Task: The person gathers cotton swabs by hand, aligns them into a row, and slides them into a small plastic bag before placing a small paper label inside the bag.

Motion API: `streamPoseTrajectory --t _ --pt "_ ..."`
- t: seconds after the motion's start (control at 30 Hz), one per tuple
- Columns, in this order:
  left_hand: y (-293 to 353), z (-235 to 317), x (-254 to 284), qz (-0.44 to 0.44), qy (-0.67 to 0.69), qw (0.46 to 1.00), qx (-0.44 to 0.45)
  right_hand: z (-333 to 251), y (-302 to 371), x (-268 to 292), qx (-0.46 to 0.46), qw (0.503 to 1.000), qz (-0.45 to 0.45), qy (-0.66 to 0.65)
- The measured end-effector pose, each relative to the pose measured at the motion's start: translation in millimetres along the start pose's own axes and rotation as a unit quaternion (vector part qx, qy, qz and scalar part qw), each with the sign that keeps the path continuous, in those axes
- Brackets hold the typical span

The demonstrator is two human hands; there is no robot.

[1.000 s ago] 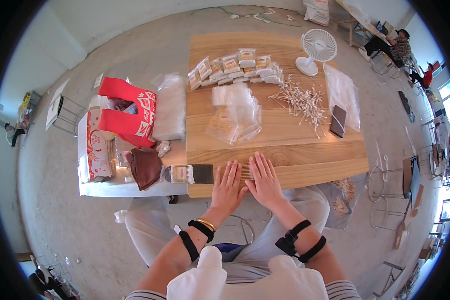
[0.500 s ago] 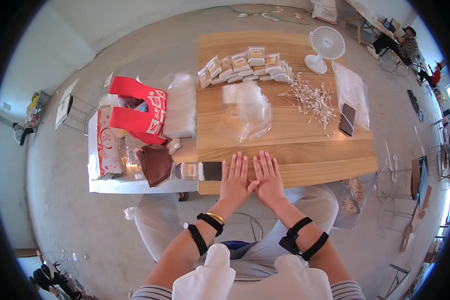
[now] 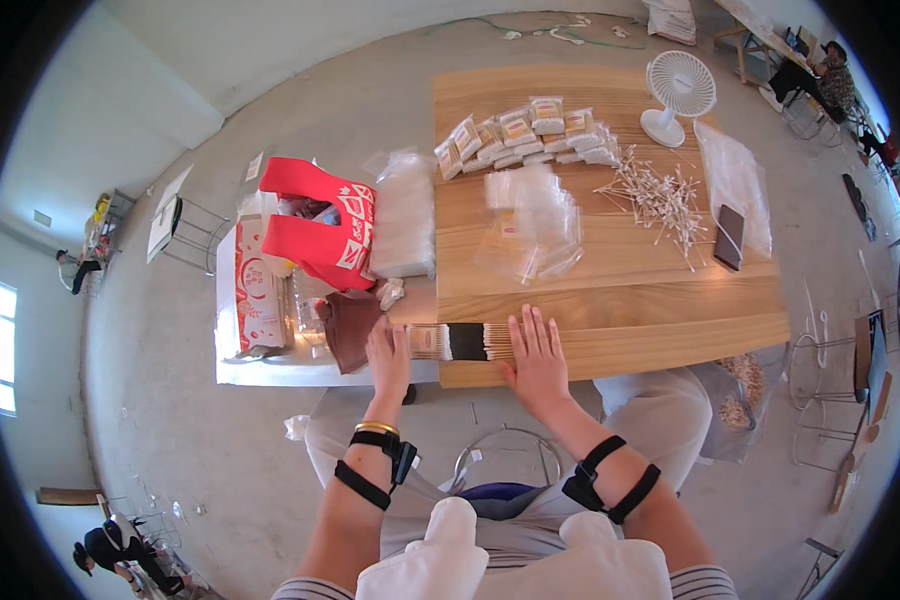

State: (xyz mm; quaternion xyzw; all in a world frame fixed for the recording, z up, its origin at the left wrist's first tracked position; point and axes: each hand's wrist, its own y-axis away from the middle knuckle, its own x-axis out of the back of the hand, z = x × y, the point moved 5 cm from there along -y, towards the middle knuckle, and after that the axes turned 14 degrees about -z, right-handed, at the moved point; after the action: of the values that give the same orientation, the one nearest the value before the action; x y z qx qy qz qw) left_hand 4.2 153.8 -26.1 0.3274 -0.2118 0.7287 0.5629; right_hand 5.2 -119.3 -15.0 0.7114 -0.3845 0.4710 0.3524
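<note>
A row of cotton swabs (image 3: 498,341) with pale sticks lies along the table's front edge, with a black band (image 3: 466,342) across it. Its left end sits inside a small clear plastic bag (image 3: 425,342) with a printed label. My left hand (image 3: 388,357) is at the bag's left end, fingers drawn together on the plastic; the fingertips are partly hidden. Flat over the right end of the swabs lies my right hand (image 3: 537,365), fingers stretched and thumb out to the left.
Behind my hands lie empty clear bags (image 3: 535,225), filled packets (image 3: 520,135) and loose swabs (image 3: 660,200). A white fan (image 3: 680,90) and a phone (image 3: 729,238) stand right. At left are a red bag (image 3: 320,225), a carton (image 3: 255,290) and brown cloth (image 3: 348,325).
My left hand has lifted off the swabs and moved left to the end of the bag, uncovering the black band. The right hand stays flat. The view has shifted slightly left.
</note>
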Motion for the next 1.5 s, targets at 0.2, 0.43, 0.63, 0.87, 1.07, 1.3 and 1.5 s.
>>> streamPoseTrajectory --t 0.2,0.43,0.63,0.87,1.07,1.3,1.5 --pt "-20 -30 -28 -0.06 0.212 0.955 0.198 -32 -16 -6 0.007 1.0 0.013 -0.016" --pt "-20 -33 -41 -0.048 0.265 0.935 0.231 -41 -20 -9 0.014 1.0 0.004 0.008" --pt "-13 -19 -48 -0.071 0.376 0.887 0.259 -44 -20 -10 0.015 1.0 0.012 0.015" --pt "-16 -18 -45 -0.026 0.359 0.91 0.205 -71 -36 -16 0.013 0.999 -0.01 -0.036" --pt "-18 -17 -36 -0.009 0.272 0.945 0.182 -76 -39 -16 0.018 0.998 -0.016 -0.054" --pt "-40 -42 -26 -0.11 0.057 0.99 0.063 -75 -37 -12 0.032 0.998 -0.059 0.003" --pt "-38 -34 -31 -0.105 0.084 0.99 0.037 -86 -40 -14 0.047 0.997 -0.051 -0.025"
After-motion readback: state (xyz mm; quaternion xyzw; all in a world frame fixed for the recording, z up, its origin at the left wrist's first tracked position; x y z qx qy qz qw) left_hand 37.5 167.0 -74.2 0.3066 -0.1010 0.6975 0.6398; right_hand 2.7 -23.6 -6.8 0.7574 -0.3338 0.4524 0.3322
